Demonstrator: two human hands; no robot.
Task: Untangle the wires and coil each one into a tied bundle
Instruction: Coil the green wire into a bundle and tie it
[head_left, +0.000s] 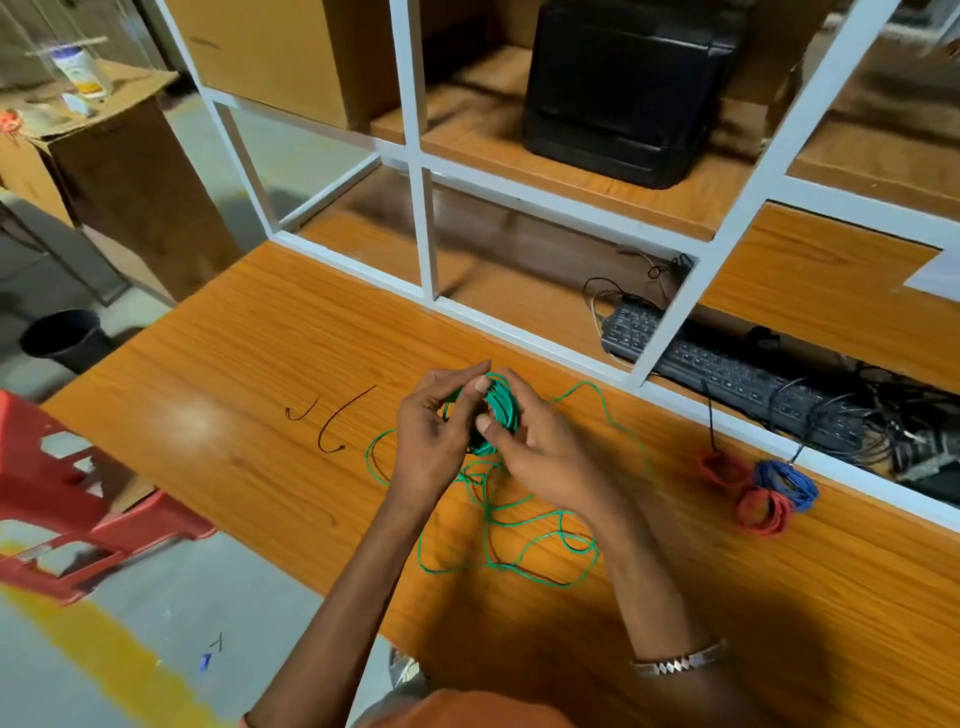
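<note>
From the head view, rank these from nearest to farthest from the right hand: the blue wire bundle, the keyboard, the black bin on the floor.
Measured from the right hand, which holds the green coil:
1. Blue wire bundle, on the table to its right.
2. Keyboard, behind the white frame, farther back and right.
3. Black bin, on the floor far to the left.
</note>
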